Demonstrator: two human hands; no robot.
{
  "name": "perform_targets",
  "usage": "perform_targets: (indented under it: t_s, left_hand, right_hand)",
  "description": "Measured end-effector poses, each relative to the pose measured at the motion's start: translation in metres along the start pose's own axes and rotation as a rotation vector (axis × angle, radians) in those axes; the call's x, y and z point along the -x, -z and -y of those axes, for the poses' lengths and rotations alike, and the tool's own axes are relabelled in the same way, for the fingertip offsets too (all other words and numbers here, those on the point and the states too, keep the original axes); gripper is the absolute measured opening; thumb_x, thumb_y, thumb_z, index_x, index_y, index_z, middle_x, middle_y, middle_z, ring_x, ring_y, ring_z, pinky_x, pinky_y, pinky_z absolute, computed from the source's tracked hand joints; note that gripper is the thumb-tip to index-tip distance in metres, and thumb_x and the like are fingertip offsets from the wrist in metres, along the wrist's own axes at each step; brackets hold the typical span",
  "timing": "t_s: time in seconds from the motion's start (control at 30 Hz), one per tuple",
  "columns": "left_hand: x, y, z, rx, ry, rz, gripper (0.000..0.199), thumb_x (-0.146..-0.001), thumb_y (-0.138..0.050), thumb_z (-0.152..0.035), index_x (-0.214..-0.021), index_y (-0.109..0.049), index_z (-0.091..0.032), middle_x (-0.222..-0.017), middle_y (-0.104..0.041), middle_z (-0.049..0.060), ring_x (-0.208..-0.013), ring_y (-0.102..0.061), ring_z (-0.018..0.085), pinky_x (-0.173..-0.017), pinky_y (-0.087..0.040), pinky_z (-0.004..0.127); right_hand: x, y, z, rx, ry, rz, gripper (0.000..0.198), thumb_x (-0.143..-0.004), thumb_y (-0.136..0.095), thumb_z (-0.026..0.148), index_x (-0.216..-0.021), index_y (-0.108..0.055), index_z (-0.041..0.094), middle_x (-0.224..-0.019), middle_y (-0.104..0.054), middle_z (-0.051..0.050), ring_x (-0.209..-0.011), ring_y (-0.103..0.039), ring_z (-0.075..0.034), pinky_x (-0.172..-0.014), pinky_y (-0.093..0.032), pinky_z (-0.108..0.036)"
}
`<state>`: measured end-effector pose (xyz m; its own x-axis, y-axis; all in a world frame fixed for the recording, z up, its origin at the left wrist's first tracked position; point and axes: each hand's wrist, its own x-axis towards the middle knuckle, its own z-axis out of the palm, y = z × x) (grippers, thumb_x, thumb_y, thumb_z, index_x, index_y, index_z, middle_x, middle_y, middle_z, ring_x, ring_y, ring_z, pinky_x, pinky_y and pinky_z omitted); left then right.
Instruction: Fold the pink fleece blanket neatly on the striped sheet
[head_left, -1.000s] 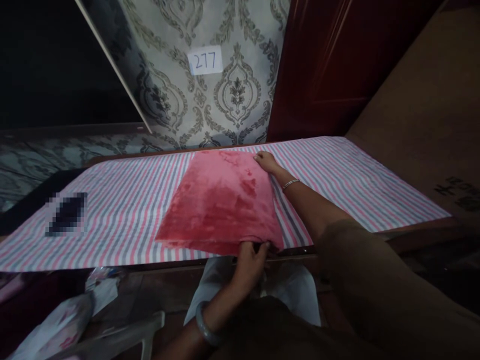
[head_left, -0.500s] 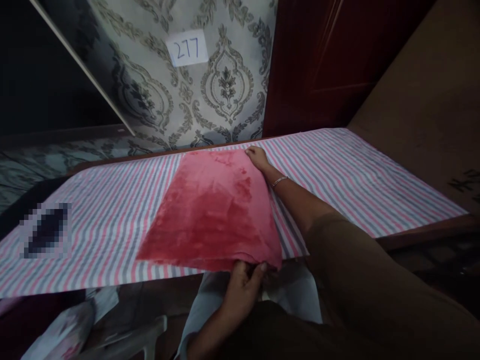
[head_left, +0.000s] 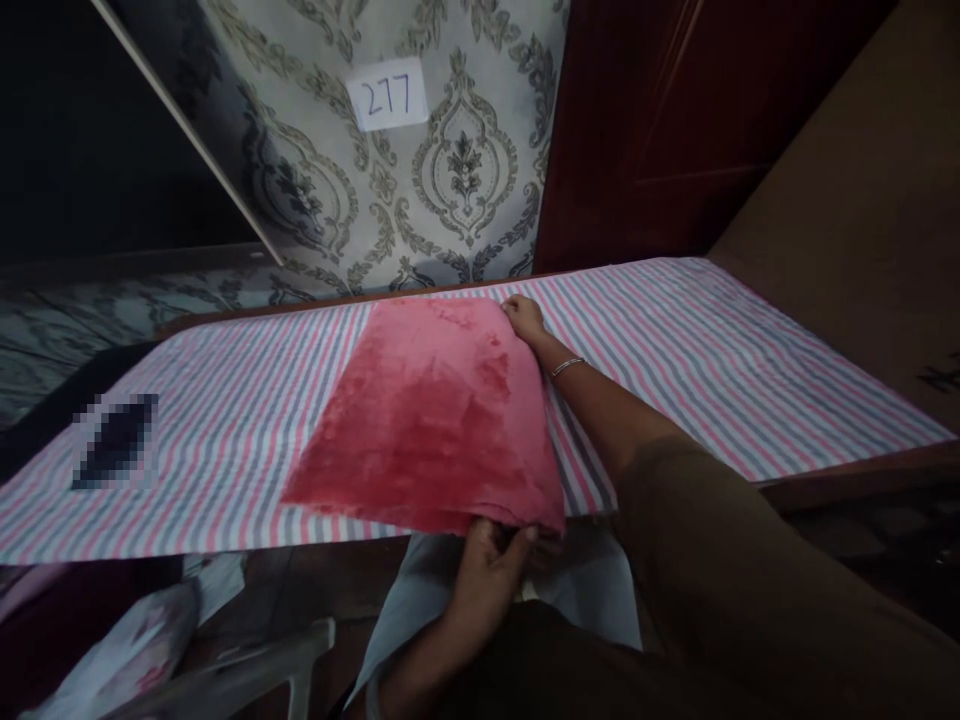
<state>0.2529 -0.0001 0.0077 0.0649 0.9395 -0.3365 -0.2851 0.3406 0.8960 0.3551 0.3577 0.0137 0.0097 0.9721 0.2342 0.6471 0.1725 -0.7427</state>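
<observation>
A folded pink plush cloth (head_left: 420, 430) lies on a striped tablecloth (head_left: 225, 420), its nap darker red towards the near side. My left hand (head_left: 487, 565) pinches the near edge close to the right corner, where the layers hang slightly over the table's front edge. At the far right corner, my right hand (head_left: 525, 318) has its fingers closed on the cloth. A bracelet circles that wrist. The right side of the cloth curves between my two hands.
Patterned wallpaper (head_left: 300, 130) with a paper marked 277 (head_left: 388, 95) rises behind the table. A dark screen (head_left: 112, 150) stands at left, a cardboard surface (head_left: 847, 200) at right. Below the front edge are a pale chair-like frame (head_left: 300, 650) and a plastic bag (head_left: 142, 640).
The view has shifted slightly, so the scene sits a little further right. Both hands keep their hold on the cloth, which lies almost the same.
</observation>
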Motion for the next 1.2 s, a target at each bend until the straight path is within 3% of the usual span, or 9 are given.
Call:
perform_targets:
  t_s: [0.1,0.17,0.33,0.47,0.57,0.7,0.9,1.03,1.2]
  left_hand:
    - [0.004,-0.001,-0.005,0.076,-0.018,0.008,0.037,-0.07,-0.079,-0.048,-0.083,-0.062,-0.018,-0.077,-0.075,0.009,-0.065,-0.072,0.023,-0.055,-0.052,0.029]
    - [0.008,-0.002,-0.009,0.136,-0.055,-0.026,0.04,-0.07,-0.079,-0.048,-0.086,-0.055,-0.02,-0.074,-0.075,0.008,-0.062,-0.072,0.022,-0.054,-0.052,0.027]
    - [0.012,-0.004,-0.017,0.26,-0.089,-0.068,0.042,-0.073,-0.076,-0.049,-0.087,-0.047,-0.022,-0.056,-0.065,-0.002,-0.055,-0.07,0.021,-0.046,-0.048,0.023]
    - [0.008,-0.003,-0.019,0.339,-0.087,-0.097,0.045,-0.066,-0.081,-0.045,-0.086,-0.05,-0.02,-0.065,-0.065,-0.003,-0.053,-0.07,0.021,-0.039,-0.045,0.021]
    - [0.007,-0.003,-0.016,0.312,-0.108,-0.128,0.048,-0.061,-0.083,-0.043,-0.088,-0.052,-0.018,-0.069,-0.067,-0.002,-0.05,-0.069,0.019,-0.036,-0.043,0.02]
    - [0.008,-0.001,-0.012,0.245,-0.151,-0.149,0.046,-0.063,-0.081,-0.045,-0.086,-0.053,-0.018,-0.066,-0.065,-0.003,-0.05,-0.069,0.019,-0.037,-0.044,0.019]
    - [0.006,0.004,-0.01,0.217,-0.17,-0.116,0.046,-0.062,-0.081,-0.046,-0.086,-0.055,-0.017,-0.064,-0.064,-0.003,-0.05,-0.069,0.019,-0.036,-0.044,0.019]
    - [0.003,0.007,-0.009,0.167,-0.176,-0.092,0.045,-0.062,-0.081,-0.047,-0.085,-0.057,-0.016,-0.067,-0.068,0.001,-0.052,-0.07,0.02,-0.038,-0.044,0.02]
    - [0.004,0.008,-0.007,0.111,-0.213,-0.125,0.046,-0.062,-0.08,-0.051,-0.08,-0.057,-0.016,-0.059,-0.063,-0.001,-0.049,-0.067,0.019,-0.037,-0.041,0.019]
  right_hand:
    - [0.031,0.023,0.011,-0.018,0.094,-0.105,0.031,-0.083,-0.046,0.018,-0.106,-0.067,0.017,-0.115,-0.065,-0.012,-0.106,-0.057,-0.022,-0.092,-0.043,-0.032]
    - [0.072,0.045,0.022,-0.064,0.177,-0.15,0.031,-0.086,-0.043,0.021,-0.107,-0.067,0.018,-0.112,-0.065,-0.012,-0.102,-0.058,-0.023,-0.091,-0.045,-0.034]
    - [0.206,0.088,0.039,-0.253,0.363,0.222,0.021,-0.089,-0.057,0.045,-0.09,-0.067,0.027,-0.092,-0.066,-0.005,-0.085,-0.06,-0.022,-0.078,-0.05,-0.034]
    - [0.267,0.09,0.037,-0.346,0.587,0.243,0.029,-0.086,-0.068,0.046,-0.101,-0.066,0.021,-0.099,-0.063,-0.008,-0.093,-0.06,-0.023,-0.083,-0.05,-0.037]
    - [0.28,0.083,0.039,-0.232,0.652,0.19,0.023,-0.088,-0.067,0.033,-0.107,-0.067,0.02,-0.102,-0.062,-0.01,-0.098,-0.059,-0.024,-0.085,-0.05,-0.039]
    - [0.284,0.077,0.044,-0.148,0.67,0.116,0.017,-0.093,-0.055,0.018,-0.103,-0.068,0.02,-0.093,-0.064,-0.008,-0.089,-0.06,-0.022,-0.079,-0.05,-0.036]
    - [0.29,0.073,0.043,-0.251,0.579,0.089,0.018,-0.096,-0.049,0.018,-0.098,-0.067,0.02,-0.089,-0.064,-0.006,-0.086,-0.062,-0.019,-0.077,-0.05,-0.033]
    - [0.294,0.075,0.044,-0.149,0.57,0.169,0.02,-0.089,-0.061,0.023,-0.109,-0.065,0.019,-0.102,-0.061,-0.008,-0.096,-0.06,-0.022,-0.082,-0.05,-0.037]
    - [0.296,0.075,0.047,-0.014,0.599,0.168,0.018,-0.092,-0.053,0.015,-0.104,-0.066,0.019,-0.095,-0.062,-0.008,-0.09,-0.06,-0.021,-0.078,-0.05,-0.034]
